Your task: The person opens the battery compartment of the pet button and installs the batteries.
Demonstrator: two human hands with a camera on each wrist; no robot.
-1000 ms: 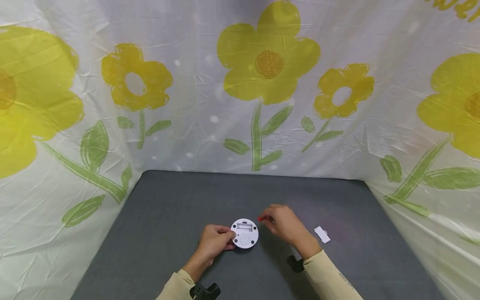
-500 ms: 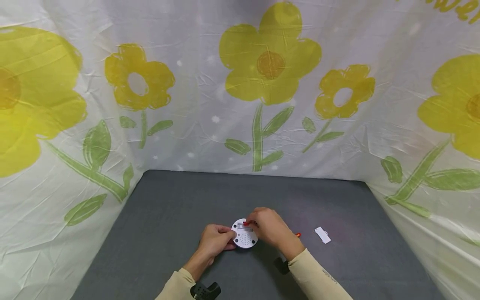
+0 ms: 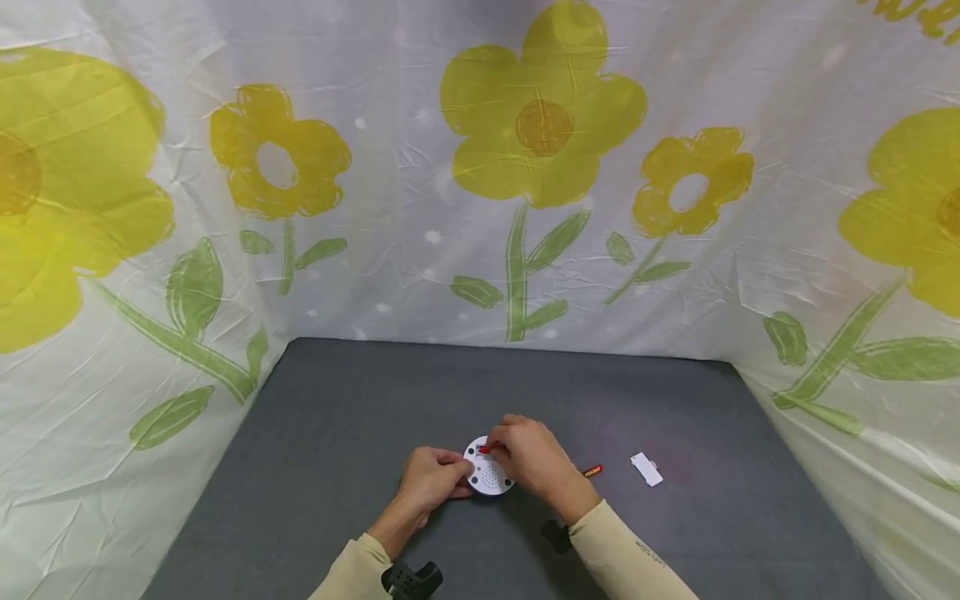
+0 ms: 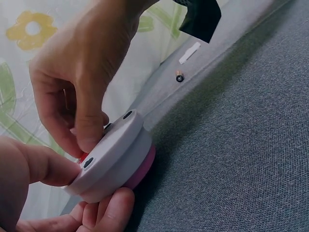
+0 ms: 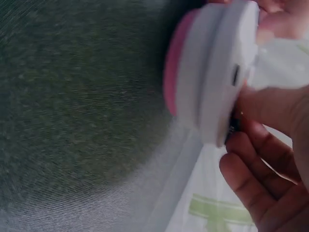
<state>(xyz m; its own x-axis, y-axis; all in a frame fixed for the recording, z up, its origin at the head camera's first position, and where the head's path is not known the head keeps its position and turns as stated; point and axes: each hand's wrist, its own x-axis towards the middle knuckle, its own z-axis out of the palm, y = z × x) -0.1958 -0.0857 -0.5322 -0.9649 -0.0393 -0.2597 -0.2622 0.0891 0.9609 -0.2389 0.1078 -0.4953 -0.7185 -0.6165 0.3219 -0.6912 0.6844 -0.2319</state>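
A round white device [image 3: 491, 481] lies with its perforated, dark-footed underside facing up. Its pink lower edge shows in the left wrist view, where the white body [image 4: 118, 159] tilts. My left hand [image 3: 431, 483] grips it by the left rim, thumb above and fingers below. Between the thumb and fingers of my right hand [image 3: 528, 454] is a red battery [image 3: 484, 449], held at the battery compartment. The right hand covers part of that compartment. In the right wrist view the fingertips are right at the face of the device [image 5: 212, 72].
Another battery [image 3: 592, 471], red with a dark label, lies on the dark table [image 3: 360, 408] just beyond the right wrist. Farther right is a white battery cover [image 3: 647, 469]. A flower-printed cloth [image 3: 390, 250] hangs around the table's back and sides.
My right hand has moved left from beside the device onto its battery compartment, bringing the red battery. The second battery has come into sight behind the wrist. My left hand keeps its hold.
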